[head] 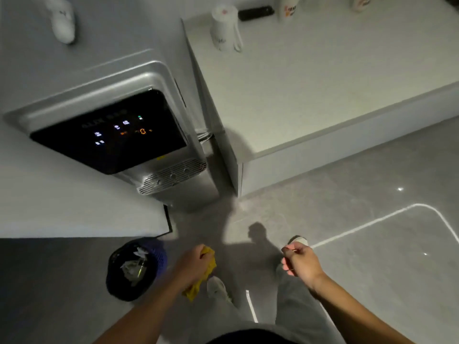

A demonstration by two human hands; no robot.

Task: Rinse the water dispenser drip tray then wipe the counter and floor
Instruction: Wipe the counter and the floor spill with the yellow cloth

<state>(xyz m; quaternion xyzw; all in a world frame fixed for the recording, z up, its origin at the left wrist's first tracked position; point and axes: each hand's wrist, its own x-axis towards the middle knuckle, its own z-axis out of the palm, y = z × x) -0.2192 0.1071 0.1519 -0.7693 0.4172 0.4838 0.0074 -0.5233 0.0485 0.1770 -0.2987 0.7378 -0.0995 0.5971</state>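
A silver water dispenser [104, 115] with a lit black touch panel stands at the left. Its slotted drip tray [171, 176] sits in place below the panel. To its right is a white counter [310, 95]. My left hand [192, 265] hangs over the grey floor [372, 256], shut on a crumpled yellow cloth [208, 269]. My right hand [301, 263] is loosely closed at the same height, with nothing visible in it.
A dark waste bin [135, 268] with crumpled paper stands left of my left hand. On the counter are a white mug [224, 28], a black remote-like object [255, 13] and two printed cups [288, 8]. My feet and grey trousers are below.
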